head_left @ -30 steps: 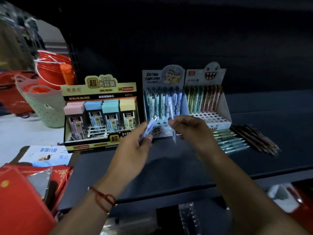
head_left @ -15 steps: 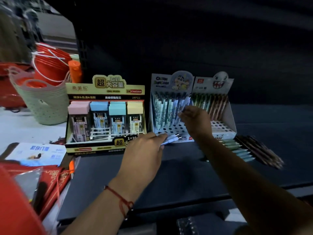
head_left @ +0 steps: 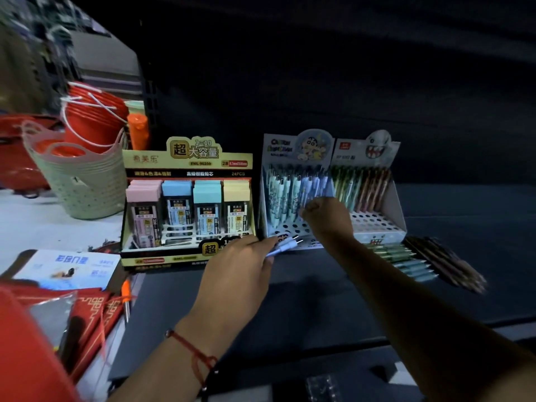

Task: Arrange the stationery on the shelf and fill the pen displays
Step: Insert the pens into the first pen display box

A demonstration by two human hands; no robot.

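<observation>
A stationery shop is indicated: retail pen display boxes on a dark shelf, stacked plastic baskets alongside.

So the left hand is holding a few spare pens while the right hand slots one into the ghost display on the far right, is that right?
Not quite. The left hand does hold the spare pens, but the right hand is at the cartoon-character pen display, the middle box, not the ghost display on the far right. The head view shows it.

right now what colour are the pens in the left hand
Pale blue pens, left hand; head view.
</observation>
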